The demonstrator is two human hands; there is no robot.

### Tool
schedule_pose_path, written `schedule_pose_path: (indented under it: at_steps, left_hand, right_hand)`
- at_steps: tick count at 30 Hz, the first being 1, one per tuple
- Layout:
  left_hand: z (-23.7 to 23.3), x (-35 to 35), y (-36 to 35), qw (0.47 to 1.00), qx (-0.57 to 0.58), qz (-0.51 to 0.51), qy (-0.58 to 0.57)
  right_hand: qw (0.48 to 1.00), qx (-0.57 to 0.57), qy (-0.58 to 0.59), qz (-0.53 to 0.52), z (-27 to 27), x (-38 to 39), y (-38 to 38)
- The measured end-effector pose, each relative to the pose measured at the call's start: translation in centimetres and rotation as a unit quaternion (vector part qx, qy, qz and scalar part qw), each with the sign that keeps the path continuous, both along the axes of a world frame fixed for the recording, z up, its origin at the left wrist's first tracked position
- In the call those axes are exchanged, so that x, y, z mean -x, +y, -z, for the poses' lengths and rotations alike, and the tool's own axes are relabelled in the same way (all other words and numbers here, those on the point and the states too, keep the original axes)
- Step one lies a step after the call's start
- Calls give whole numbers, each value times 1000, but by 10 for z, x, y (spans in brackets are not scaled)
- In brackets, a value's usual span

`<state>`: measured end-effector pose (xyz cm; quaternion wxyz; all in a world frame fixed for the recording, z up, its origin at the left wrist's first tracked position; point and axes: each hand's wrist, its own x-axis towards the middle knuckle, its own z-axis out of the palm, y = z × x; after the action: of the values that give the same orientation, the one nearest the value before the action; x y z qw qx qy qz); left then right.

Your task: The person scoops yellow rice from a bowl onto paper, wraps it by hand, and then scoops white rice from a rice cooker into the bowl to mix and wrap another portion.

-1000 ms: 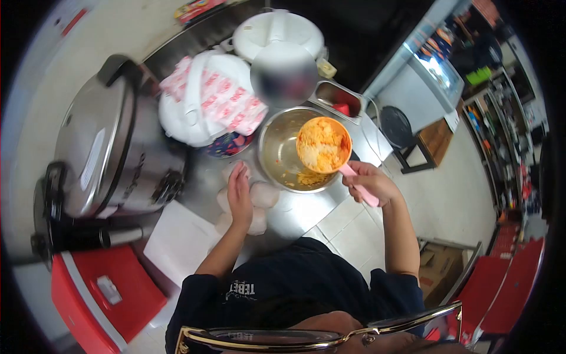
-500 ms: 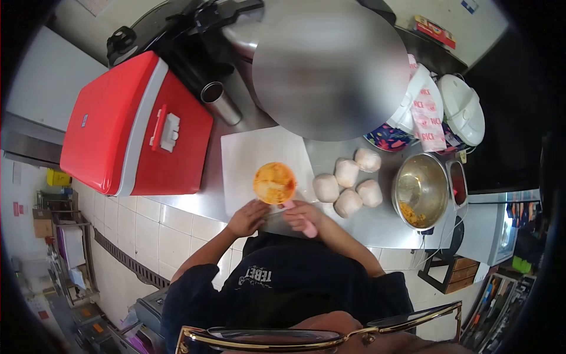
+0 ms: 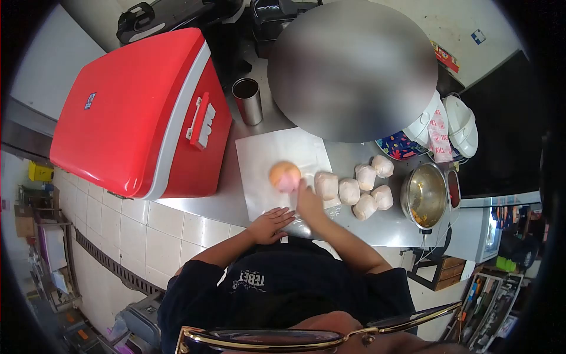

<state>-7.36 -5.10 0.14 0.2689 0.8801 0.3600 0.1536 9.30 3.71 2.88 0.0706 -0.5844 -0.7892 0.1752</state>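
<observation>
1. Scoop point(image 3: 285, 177): orange and pink, blurred.
2. Paper point(image 3: 257, 171): plain white.
3. Wrapped balls point(image 3: 349, 192): pale pinkish white.
4. Bowl point(image 3: 429, 192): silver, orange-yellow bits point(image 3: 421, 219) inside.
5. Cooler point(image 3: 124, 118): bright red, light grey band point(image 3: 178, 118), red-and-white handle point(image 3: 203, 121).
6. Tumbler point(image 3: 250, 107): silver outside, dark inside.
7. Rice cooker point(image 3: 398, 146): dark blue body, multicoloured print, white lid point(image 3: 417, 130).
8. Wrapper point(image 3: 438, 133): white, pinkish-red lettering.
9. Shirt point(image 3: 318, 274): navy, nearly black, white lettering on chest.
10. Glasses point(image 3: 188, 335): gold frame.
11. Table point(image 3: 383, 231): silver-grey, shiny.

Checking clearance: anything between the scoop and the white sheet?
Nothing visible. The right hand holds the scoop over the sheet; the left hand lies at its near edge, the wrapped bundles off right. Directly underneath is hidden.
</observation>
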Motion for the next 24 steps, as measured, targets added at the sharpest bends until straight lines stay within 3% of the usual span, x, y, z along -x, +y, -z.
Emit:
schedule_pose_path:
  at_steps: [1,3,7,13,15,16,17,18,20,22,24]
  left_hand:
    - [0,1,0,1000,12,3,5]
    - [-2,5,5,1000,7,10,2]
    - [-3,5,3,999,17,22,-17]
    - [-1,8,5,998,15,35,-40]
    - [-6,9,9,994,47,24,-100]
    - [-6,10,12,994,43,26,-102]
    - [-12,12,13,986,104,15,-133]
    - [-19,12,12,973,166,5,-163]
    - [-35,9,9,971,167,-5,-170]
    - [-51,6,12,969,166,-19,-184]
    - [-63,3,19,971,147,-38,-185]
  right_hand:
    - [996,-4,-90,-11,8,11,-15]
    - [991,-47,-129,6,16,23,-11]
    - [988,-76,-132,31,18,31,-8]
    - [994,10,-97,47,1,31,-10]
    - [997,23,27,72,-4,20,-7]
    - [997,19,26,73,-6,13,-6]
    - [983,15,149,108,-10,3,-7]
    - [953,13,269,142,-27,-6,-7]
    - [896,111,368,223,-80,-48,-13]
    - [732,201,567,318,-97,-126,-20]
    - [730,49,566,379,-135,-204,-25]
